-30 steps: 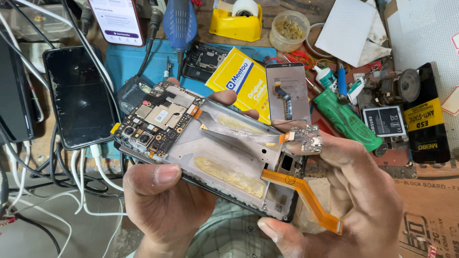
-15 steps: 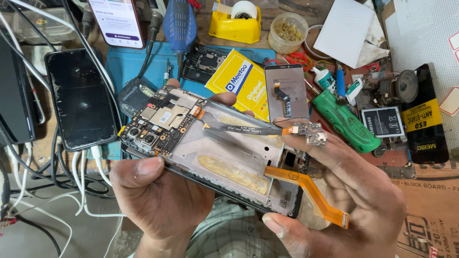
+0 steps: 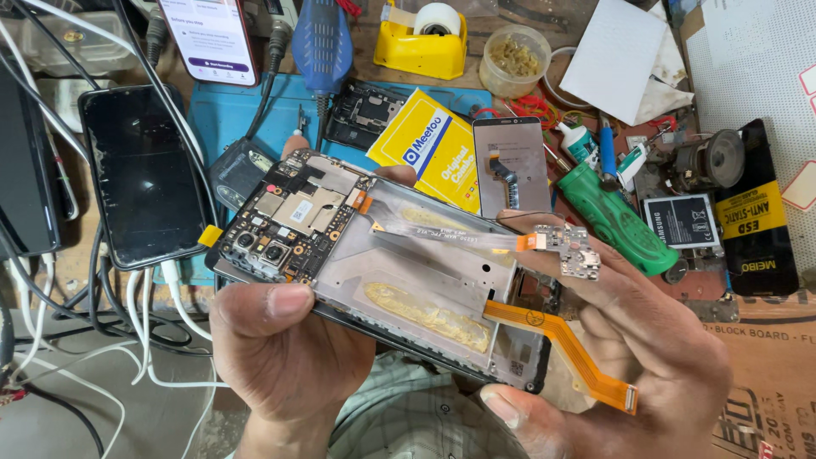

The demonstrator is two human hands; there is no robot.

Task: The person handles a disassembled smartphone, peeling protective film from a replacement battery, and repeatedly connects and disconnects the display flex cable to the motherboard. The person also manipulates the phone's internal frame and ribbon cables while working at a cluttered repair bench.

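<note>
My left hand (image 3: 285, 365) grips an opened phone (image 3: 382, 272) by its near long edge, thumb on the frame next to the exposed circuit board and camera modules. The battery bay is bare, with yellowish glue strips. My right hand (image 3: 629, 357) supports the phone's lower end from below, and its fingertips hold a small grey charging-port board (image 3: 571, 249) lifted off the frame. A thin grey ribbon runs from that board back to the main board. An orange flex cable (image 3: 571, 353) hangs loose over my right palm.
On the cluttered bench behind lie a black phone (image 3: 140, 178), a lit phone (image 3: 208, 38), a yellow box (image 3: 435, 153), a spare screen (image 3: 512, 161), a green-handled tool (image 3: 614, 217), a yellow tape dispenser (image 3: 422, 42), a battery (image 3: 682, 221), and white cables (image 3: 144, 323) at left.
The small port board has come up off the phone's lower end in my right fingers, and the phone has tilted slightly. My left hand's grip is unchanged.
</note>
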